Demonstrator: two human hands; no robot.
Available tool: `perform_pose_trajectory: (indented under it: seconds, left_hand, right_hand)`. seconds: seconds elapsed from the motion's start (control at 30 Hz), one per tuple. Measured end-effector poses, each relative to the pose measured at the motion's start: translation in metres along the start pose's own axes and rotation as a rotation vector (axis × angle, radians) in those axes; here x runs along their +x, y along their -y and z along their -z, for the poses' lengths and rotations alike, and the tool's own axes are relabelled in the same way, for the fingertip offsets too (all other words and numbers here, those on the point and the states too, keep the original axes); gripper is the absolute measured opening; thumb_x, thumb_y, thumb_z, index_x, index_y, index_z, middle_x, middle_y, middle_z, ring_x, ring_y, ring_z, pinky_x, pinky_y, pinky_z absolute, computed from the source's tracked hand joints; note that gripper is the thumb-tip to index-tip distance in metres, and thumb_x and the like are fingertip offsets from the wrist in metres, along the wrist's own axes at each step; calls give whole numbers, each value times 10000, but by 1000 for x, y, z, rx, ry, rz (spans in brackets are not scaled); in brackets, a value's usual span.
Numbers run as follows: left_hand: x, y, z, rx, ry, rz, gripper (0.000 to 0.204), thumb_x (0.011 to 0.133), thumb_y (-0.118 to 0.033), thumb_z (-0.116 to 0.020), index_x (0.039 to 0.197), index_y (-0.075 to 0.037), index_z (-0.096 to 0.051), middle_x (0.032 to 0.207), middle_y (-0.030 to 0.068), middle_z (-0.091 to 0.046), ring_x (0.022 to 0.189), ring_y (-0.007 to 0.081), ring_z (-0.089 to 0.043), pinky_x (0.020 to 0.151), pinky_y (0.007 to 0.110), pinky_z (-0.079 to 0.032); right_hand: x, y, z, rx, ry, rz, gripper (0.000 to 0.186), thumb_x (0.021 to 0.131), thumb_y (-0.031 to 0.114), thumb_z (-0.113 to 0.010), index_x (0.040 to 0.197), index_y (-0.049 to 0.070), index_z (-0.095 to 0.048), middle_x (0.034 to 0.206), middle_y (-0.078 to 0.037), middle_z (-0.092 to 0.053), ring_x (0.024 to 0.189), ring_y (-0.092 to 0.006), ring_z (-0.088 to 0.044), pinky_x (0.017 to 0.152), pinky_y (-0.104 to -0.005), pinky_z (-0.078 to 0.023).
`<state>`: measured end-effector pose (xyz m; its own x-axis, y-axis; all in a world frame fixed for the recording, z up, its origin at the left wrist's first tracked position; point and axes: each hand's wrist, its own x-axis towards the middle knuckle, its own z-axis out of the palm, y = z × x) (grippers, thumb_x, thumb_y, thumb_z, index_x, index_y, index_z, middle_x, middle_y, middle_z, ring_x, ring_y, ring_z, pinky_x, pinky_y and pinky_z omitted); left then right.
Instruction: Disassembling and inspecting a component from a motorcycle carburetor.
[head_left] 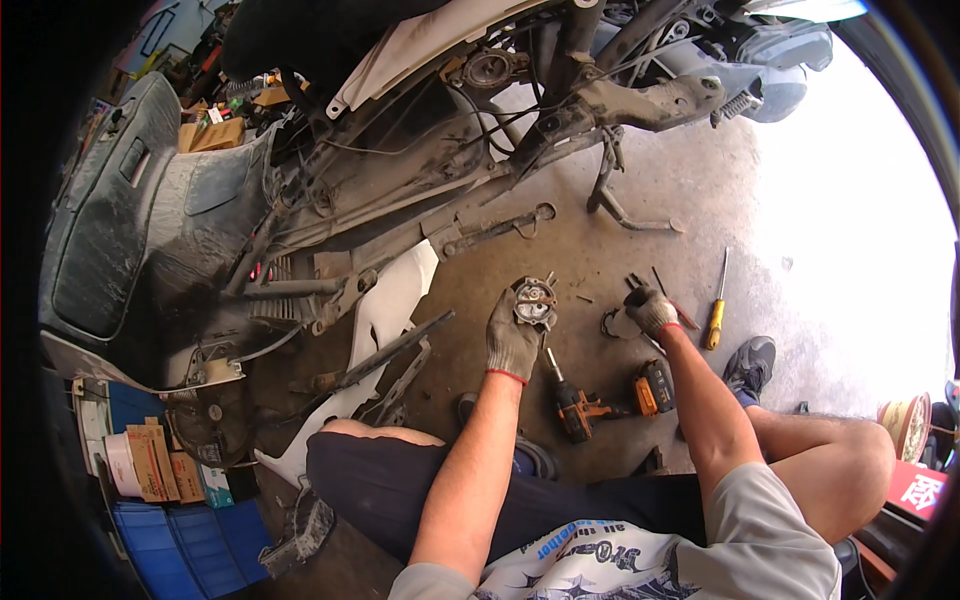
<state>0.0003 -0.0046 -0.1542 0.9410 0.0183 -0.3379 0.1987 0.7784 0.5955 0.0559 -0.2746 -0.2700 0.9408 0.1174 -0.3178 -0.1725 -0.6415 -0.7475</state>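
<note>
My left hand [510, 338], in a grey knit glove with a red cuff, is closed around a round metal housing [535, 303]. Its open face is turned up, showing inner parts and a brownish bar across it. To the right, my gloved right hand [652, 310] is low over the floor with its fingers curled; what they hold, if anything, is too small to make out. Beside its fingers lies a round, cup-like metal part [618, 325]. A thin red tool [684, 314] shows past the hand. Below both hands lies an orange and black cordless drill [578, 408] with its battery [654, 388].
A partly stripped scooter [420, 170] stands across the far side, its side stand [625, 212] reaching down to the floor. A yellow-handled screwdriver [716, 320] lies at right near my shoe [750, 368]. White body panels [385, 310] and boxes [152, 462] are at left.
</note>
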Motion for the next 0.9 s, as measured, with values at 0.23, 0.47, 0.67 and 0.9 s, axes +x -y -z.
perform_pose_trajectory:
  seconds: [0.23, 0.47, 0.67, 0.9]
  left_hand:
    - [-5, -1, -14, -28, -80, 19, 379, 1032, -356, -395, 1192, -62, -573, 1110, 128, -655, 911, 269, -659, 677, 404, -551]
    - [-1, 1, -7, -32, -89, 24, 389, 1026, -370, -418, 1195, -54, -568, 1106, 131, -659, 923, 278, -668, 676, 426, -562]
    - [-1, 1, -6, -5, -79, 27, 424, 1025, -400, -410, 1201, -42, -555, 1084, 140, -654, 928, 286, -661, 724, 446, -580]
    - [-4, -1, -9, 20, -94, 34, 410, 1028, -386, -418, 1209, -42, -548, 1100, 141, -653, 944, 277, -665, 728, 431, -589]
  right_hand:
    - [-2, 1, 2, 30, 4, -37, 263, 768, 206, -672, 986, 71, -730, 980, -128, -717, 948, -268, -684, 862, -346, -520]
    - [-1, -2, 1, 26, 3, -34, 259, 769, 199, -668, 983, 67, -727, 994, -127, -714, 953, -264, -682, 858, -344, -520]
    - [-2, 2, 3, 8, 12, -37, 256, 769, 196, -666, 982, 67, -728, 998, -128, -712, 960, -261, -680, 866, -340, -518]
    - [-4, 5, 3, 15, -3, -35, 252, 768, 205, -669, 976, 78, -732, 996, -127, -712, 961, -260, -680, 867, -342, -519]
